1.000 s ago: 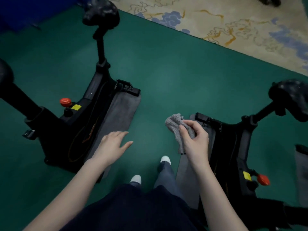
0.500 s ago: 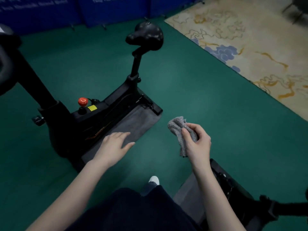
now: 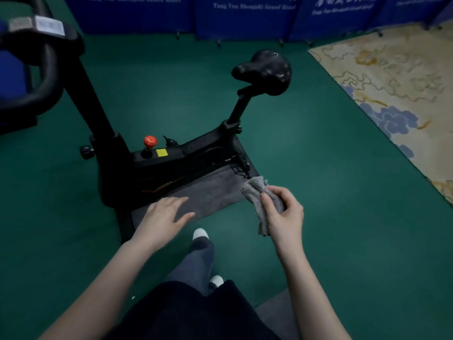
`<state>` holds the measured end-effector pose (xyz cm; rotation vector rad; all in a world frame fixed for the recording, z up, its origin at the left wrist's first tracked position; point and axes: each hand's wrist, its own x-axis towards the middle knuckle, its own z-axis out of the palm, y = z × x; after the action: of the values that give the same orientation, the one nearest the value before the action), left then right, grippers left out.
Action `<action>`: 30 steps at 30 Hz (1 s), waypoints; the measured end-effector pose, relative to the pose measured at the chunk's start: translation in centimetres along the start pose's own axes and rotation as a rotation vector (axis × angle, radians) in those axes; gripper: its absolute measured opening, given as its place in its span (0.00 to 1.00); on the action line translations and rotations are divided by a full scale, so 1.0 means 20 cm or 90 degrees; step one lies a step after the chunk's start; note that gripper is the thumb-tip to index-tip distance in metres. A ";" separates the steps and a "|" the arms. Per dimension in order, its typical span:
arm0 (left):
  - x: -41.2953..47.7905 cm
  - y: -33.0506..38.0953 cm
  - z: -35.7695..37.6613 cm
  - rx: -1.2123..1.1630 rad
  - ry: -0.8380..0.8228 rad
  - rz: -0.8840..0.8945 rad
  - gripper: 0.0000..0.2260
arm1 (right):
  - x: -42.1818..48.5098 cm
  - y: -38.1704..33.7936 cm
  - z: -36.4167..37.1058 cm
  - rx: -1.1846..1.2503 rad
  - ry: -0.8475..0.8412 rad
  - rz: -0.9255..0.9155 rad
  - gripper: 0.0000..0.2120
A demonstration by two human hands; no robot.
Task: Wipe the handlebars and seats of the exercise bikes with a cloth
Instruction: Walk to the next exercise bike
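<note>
A black exercise bike stands on the green floor ahead and to my left. Its black seat sits high on a slanted post, and its thick black handlebar curves at the upper left. My right hand holds a crumpled grey cloth in the air, below and in front of the seat. My left hand hovers with relaxed, spread fingers over the grey mat under the bike, holding nothing.
A red knob and a yellow label sit on the bike's frame. Blue partition panels line the back. A patterned cream carpet covers the right. Another grey mat corner lies at the bottom right by my legs.
The view has swung left and up: the right-hand bike has left the frame and the left bike's seat and handlebar now fill the view. Both hands keep their poses, the cloth still held.
</note>
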<state>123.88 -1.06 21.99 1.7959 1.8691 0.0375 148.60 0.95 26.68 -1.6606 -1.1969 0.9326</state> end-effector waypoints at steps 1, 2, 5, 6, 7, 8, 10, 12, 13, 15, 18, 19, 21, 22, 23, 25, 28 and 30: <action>0.03 -0.01 0.00 -0.004 0.002 -0.010 0.25 | 0.04 -0.01 0.02 0.000 -0.008 -0.005 0.06; 0.05 -0.02 -0.01 -0.009 0.006 -0.018 0.25 | 0.08 -0.02 0.03 0.001 -0.013 -0.011 0.07; 0.16 -0.04 -0.04 -0.027 0.020 -0.039 0.25 | 0.22 -0.05 0.09 -0.005 -0.030 -0.026 0.07; 0.20 -0.05 -0.05 -0.035 0.024 -0.046 0.25 | 0.27 -0.06 0.12 -0.010 -0.035 -0.028 0.07; 0.24 -0.06 -0.07 -0.041 0.027 -0.054 0.25 | 0.32 -0.08 0.14 -0.014 -0.041 -0.030 0.06; 0.27 -0.07 -0.09 -0.046 0.032 -0.064 0.25 | 0.37 -0.10 0.17 -0.017 -0.052 -0.031 0.06; 0.34 -0.09 -0.13 -0.059 0.043 -0.082 0.25 | 0.46 -0.13 0.22 -0.022 -0.078 -0.036 0.05; 0.40 -0.11 -0.16 -0.071 0.052 -0.094 0.25 | 0.55 -0.17 0.28 -0.027 -0.098 -0.046 0.05; 0.43 -0.12 -0.18 -0.074 0.058 -0.097 0.25 | 0.59 -0.19 0.31 -0.027 -0.104 -0.053 0.05; 0.47 -0.14 -0.21 -0.082 0.075 -0.108 0.26 | 0.65 -0.22 0.39 -0.024 -0.118 -0.064 0.05; 0.48 -0.18 -0.26 -0.101 0.108 -0.142 0.25 | 0.73 -0.27 0.50 -0.024 -0.166 -0.087 0.05; 0.48 -0.19 -0.27 -0.105 0.114 -0.152 0.25 | 0.74 -0.29 0.54 -0.024 -0.186 -0.096 0.05; 0.47 -0.22 -0.28 -0.111 0.125 -0.171 0.25 | 0.78 -0.33 0.62 -0.025 -0.221 -0.119 0.06; 0.46 -0.24 -0.29 -0.117 0.133 -0.185 0.25 | 0.80 -0.34 0.66 -0.026 -0.239 -0.131 0.06; 0.45 -0.25 -0.29 -0.126 0.141 -0.202 0.26 | 0.81 -0.36 0.70 -0.029 -0.259 -0.143 0.06; 0.42 -0.28 -0.30 -0.147 0.157 -0.238 0.26 | 0.84 -0.40 0.77 -0.032 -0.300 -0.166 0.07; 0.39 -0.31 -0.30 -0.170 0.179 -0.285 0.26 | 0.88 -0.46 0.88 -0.017 -0.347 -0.196 0.10; 0.37 -0.32 -0.31 -0.188 0.200 -0.316 0.26 | 0.91 -0.51 0.95 -0.012 -0.380 -0.214 0.09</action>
<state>115.78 7.26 22.21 1.1461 2.3396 0.4097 132.78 24.24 28.01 -1.1623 -1.8166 1.2395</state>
